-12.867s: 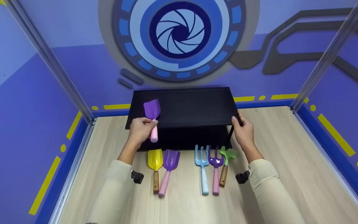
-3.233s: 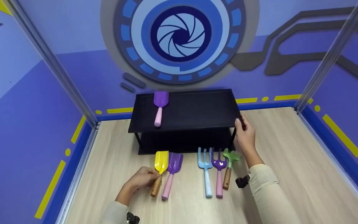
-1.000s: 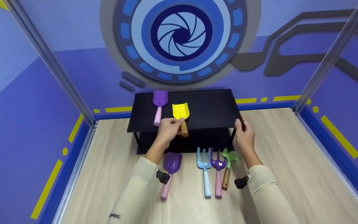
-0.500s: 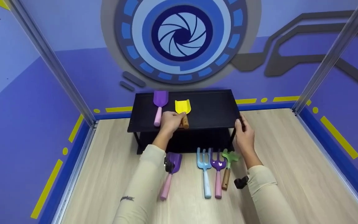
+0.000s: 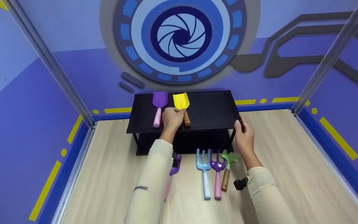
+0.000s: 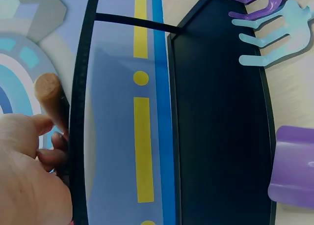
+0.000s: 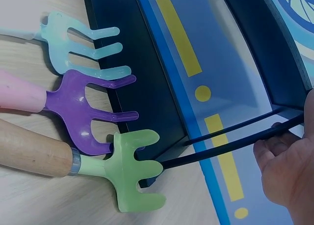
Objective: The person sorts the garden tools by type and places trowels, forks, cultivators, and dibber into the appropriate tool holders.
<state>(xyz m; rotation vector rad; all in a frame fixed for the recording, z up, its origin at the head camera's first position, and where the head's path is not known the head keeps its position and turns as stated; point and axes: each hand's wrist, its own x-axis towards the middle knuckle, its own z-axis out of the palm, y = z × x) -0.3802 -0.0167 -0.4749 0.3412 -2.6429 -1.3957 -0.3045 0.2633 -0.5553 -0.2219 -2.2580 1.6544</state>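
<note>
A: Starting with the biggest thing, what stands on the table (image 5: pixel 291 161)?

B: A black two-tier shelf (image 5: pixel 210 109) stands at the far side of the wooden table, against the purple wall. The person's right hand (image 5: pixel 244 137) grips the shelf's right front corner, fingers curled over the edge of the top tier; the right wrist view shows them curled around the thin black rim.

A: And the left hand?

B: The left hand (image 5: pixel 172 117) rests on the top tier and holds the yellow trowel (image 5: pixel 181 101) by its wooden handle. The yellow blade points toward the wall, beyond the fingers, while the handle's butt pokes out to the right of the hand, toward the shelf's front edge. In the left wrist view the fingers (image 6: pixel 51 156) curl beside the brown handle end at the shelf's edge.

A: What lies beside it?

B: A purple trowel (image 5: pixel 159 101) with a pink handle lies on the top tier just left of the hand, parallel to the yellow one.

A: And on the table in front?

B: A purple scoop (image 5: pixel 175 166) with a pink handle, partly hidden by the left sleeve, then a light blue fork (image 5: pixel 203 161), a purple fork (image 5: pixel 217 165) and a small green rake (image 5: pixel 228 158) with a wooden handle, side by side, heads toward the shelf.
</note>
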